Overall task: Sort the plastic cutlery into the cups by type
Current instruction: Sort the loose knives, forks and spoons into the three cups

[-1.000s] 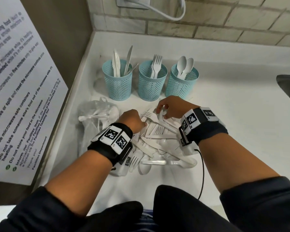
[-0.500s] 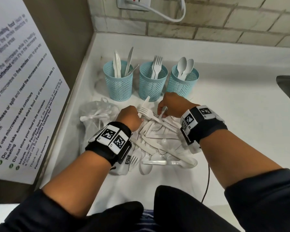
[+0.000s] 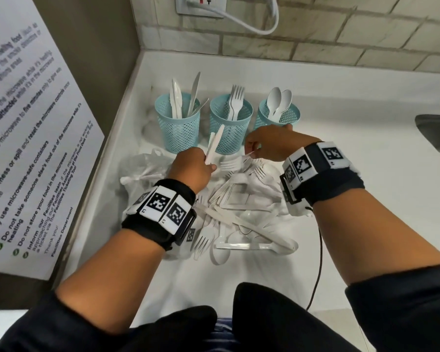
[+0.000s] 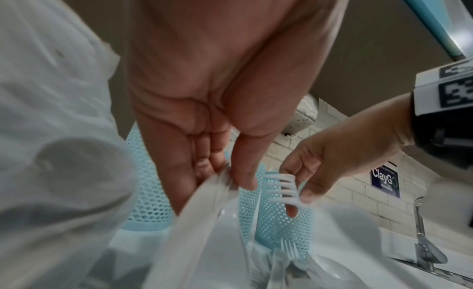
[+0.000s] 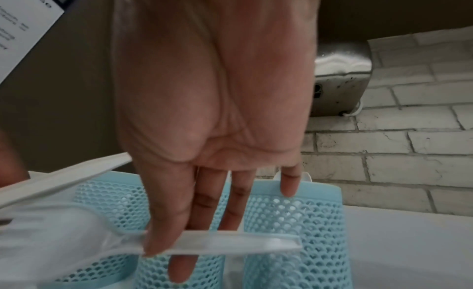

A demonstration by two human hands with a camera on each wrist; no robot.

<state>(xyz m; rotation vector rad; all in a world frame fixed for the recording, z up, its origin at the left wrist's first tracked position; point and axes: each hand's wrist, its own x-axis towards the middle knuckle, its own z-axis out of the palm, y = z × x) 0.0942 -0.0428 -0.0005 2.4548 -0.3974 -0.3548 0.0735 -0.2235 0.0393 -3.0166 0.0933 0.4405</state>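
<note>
Three blue mesh cups stand in a row at the back of the white counter (image 3: 341,174): the left cup (image 3: 177,128) holds knives, the middle cup (image 3: 230,123) forks, the right cup (image 3: 278,116) spoons. Just in front of them lies a heap of loose white cutlery (image 3: 241,212), forks, knives and spoons tangled together. The left hand (image 3: 191,168) is raised over the heap's near-left part, its thumb and fingers pinching the handle of a knife (image 3: 214,146) whose blade tilts up toward the gap between the left and middle cups. The right hand (image 3: 269,144) hangs in front of the right cup, thumb and forefinger pinching a fork (image 5: 217,245) by its handle, held crosswise; the other fingers hang straight. A clear bag (image 3: 140,171) with more cutlery lies left of the heap. A printed notice (image 3: 23,138) covers the left wall, and a plugged socket (image 3: 201,3) sits above on the brick.
</note>
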